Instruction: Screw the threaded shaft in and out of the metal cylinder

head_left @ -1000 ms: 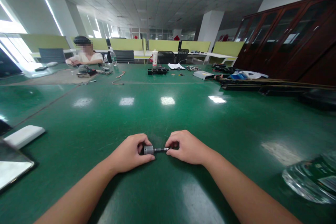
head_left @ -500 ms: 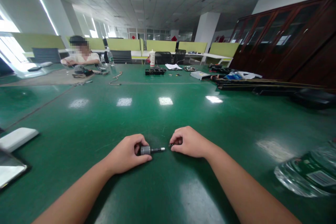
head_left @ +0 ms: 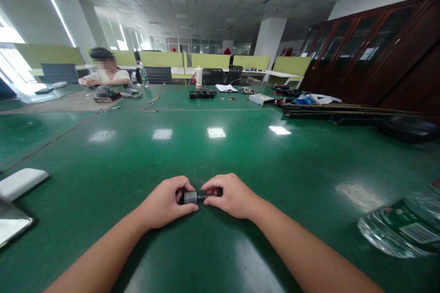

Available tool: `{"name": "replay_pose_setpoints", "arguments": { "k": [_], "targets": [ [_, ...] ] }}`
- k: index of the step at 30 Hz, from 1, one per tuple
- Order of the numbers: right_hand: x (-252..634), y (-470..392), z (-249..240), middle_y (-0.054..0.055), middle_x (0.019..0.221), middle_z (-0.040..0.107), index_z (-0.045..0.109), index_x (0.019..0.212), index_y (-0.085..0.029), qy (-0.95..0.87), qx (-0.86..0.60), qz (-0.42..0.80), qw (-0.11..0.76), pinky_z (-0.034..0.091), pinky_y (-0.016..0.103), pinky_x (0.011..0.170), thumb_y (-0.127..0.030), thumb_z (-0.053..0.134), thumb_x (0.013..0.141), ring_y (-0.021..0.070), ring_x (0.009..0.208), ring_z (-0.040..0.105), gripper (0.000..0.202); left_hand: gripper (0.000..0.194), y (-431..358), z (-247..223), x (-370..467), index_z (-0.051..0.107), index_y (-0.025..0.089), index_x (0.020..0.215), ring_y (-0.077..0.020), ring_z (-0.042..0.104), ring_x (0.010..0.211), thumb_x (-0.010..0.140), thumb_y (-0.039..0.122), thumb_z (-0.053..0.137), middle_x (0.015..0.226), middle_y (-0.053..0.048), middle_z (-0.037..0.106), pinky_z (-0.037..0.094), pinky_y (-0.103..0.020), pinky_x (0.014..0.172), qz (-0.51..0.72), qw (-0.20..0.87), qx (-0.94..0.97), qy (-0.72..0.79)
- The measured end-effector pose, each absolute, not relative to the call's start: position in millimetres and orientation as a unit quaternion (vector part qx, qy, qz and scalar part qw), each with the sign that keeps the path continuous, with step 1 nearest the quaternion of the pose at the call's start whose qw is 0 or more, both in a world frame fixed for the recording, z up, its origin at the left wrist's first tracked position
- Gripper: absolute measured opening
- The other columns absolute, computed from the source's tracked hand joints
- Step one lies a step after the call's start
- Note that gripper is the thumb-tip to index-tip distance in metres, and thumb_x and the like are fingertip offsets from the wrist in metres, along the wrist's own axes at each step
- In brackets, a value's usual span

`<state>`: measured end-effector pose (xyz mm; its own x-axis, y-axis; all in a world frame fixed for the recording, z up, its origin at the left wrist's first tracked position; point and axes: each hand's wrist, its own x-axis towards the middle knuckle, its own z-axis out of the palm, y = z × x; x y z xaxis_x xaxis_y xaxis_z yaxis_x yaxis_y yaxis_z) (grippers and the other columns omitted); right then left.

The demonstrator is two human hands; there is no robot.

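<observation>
A small grey metal cylinder with a thin shaft pointing right lies low over the green table. My left hand grips the cylinder from the left, thumb below and fingers above. Around the shaft, my right hand closes its thumb and fingers. A small dark coiled piece shows on the shaft between the two hands; its right end and the shaft's tip are hidden by my right fingers.
At the right edge stands a large clear bottle. A white object and a shiny-edged device lie at the left. Across the table are a seated person, black parts and long dark bars.
My right hand has moved left with the small dark piece, from beyond the shaft's tip onto the shaft. My left hand has kept its grip on the cylinder.
</observation>
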<state>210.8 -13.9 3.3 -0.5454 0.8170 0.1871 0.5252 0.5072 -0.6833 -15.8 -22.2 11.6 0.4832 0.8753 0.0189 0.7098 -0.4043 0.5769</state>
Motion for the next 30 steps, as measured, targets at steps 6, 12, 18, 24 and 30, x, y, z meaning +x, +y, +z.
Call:
{"name": "replay_pose_setpoints", "arguments": {
  "k": [6,12,18,24,30],
  "targets": [
    [201.2,-16.6,-1.7,0.000,0.081,0.071,0.073,0.096,-0.022,-0.817,-0.397,0.319,0.271,0.046,0.023,0.069,-0.019,0.072,0.077,0.0124,0.072,0.064,0.020,0.026,-22.7,10.9,-16.2,0.063,0.019,0.094,-0.0154,0.050,0.067,0.075,0.036,0.071,0.076,0.001,0.056,0.034,-0.025,0.059,0.176,0.254,0.830,0.465],
    [206.5,-15.1,-1.1,0.001,0.079,0.069,0.074,0.091,-0.020,-0.850,-0.374,0.255,0.269,0.044,0.024,0.070,-0.020,0.072,0.077,0.0129,0.074,0.061,0.014,0.024,-21.7,12.0,-13.0,0.064,0.019,0.095,-0.0152,0.050,0.064,0.081,0.037,0.066,0.072,0.002,0.054,0.034,-0.025,0.058,0.177,0.260,0.828,0.465],
    [208.1,-16.5,-2.9,0.001,0.083,0.069,0.072,0.097,-0.017,-0.818,-0.395,0.301,0.289,0.046,0.023,0.071,-0.010,0.072,0.071,0.0124,0.074,0.061,0.027,0.027,-20.3,9.2,-10.9,0.065,0.019,0.094,-0.0154,0.049,0.063,0.076,0.038,0.071,0.072,0.001,0.056,0.033,-0.025,0.058,0.186,0.242,0.824,0.478],
    [212.5,-18.0,-2.3,0.001,0.080,0.071,0.075,0.091,-0.020,-0.801,-0.420,0.321,0.281,0.046,0.024,0.069,-0.014,0.071,0.072,0.0133,0.071,0.062,0.019,0.029,-20.2,6.3,-12.3,0.066,0.020,0.097,-0.0154,0.049,0.065,0.076,0.038,0.072,0.077,0.000,0.058,0.035,-0.024,0.059,0.203,0.235,0.825,0.472],
    [212.5,-19.3,-1.7,0.000,0.076,0.071,0.076,0.090,-0.020,-0.782,-0.434,0.345,0.286,0.046,0.024,0.067,-0.017,0.073,0.072,0.0131,0.069,0.062,0.018,0.026,-25.1,7.9,-12.5,0.066,0.019,0.097,-0.0145,0.050,0.066,0.076,0.033,0.072,0.082,-0.001,0.061,0.038,-0.024,0.061,0.226,0.236,0.825,0.461]
  ]
}}
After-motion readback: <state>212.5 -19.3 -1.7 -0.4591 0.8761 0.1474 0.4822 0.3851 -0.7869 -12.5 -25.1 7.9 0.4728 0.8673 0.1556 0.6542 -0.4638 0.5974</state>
